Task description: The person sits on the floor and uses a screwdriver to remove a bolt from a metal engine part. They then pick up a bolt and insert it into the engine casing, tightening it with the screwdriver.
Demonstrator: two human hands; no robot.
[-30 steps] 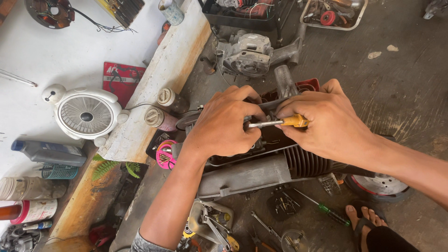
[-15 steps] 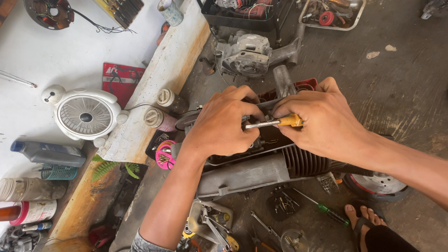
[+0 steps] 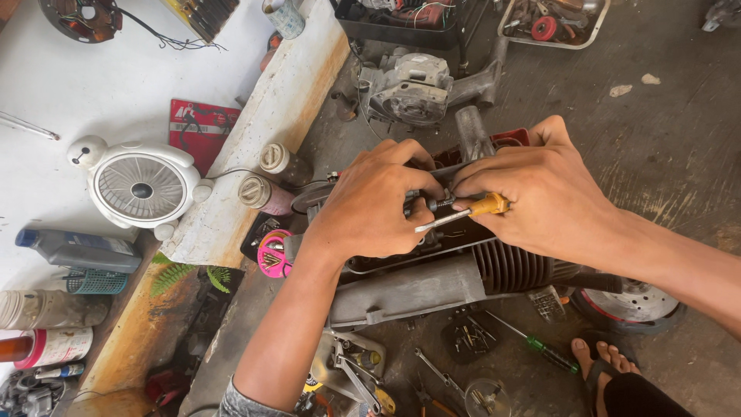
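A grey engine block (image 3: 432, 286) with cooling fins lies on the dirty floor below me. My right hand (image 3: 540, 193) grips a screwdriver (image 3: 463, 215) by its yellow handle, the metal shaft pointing left and slightly down. My left hand (image 3: 370, 205) is curled over the top of the engine, its fingers pinching the shaft and a small dark part near the tip. The spot where the tip meets the engine is hidden by my fingers.
A small white fan (image 3: 143, 189) stands at the left by a concrete ledge (image 3: 255, 154). Another engine part (image 3: 409, 85) lies behind. A green-handled screwdriver (image 3: 532, 344), wrenches and small parts lie in front. My sandalled foot (image 3: 610, 359) is at lower right.
The screwdriver has tilted, its tip now lower and further left. Both hands stay over the engine, my left fingers shifted slightly along the shaft.
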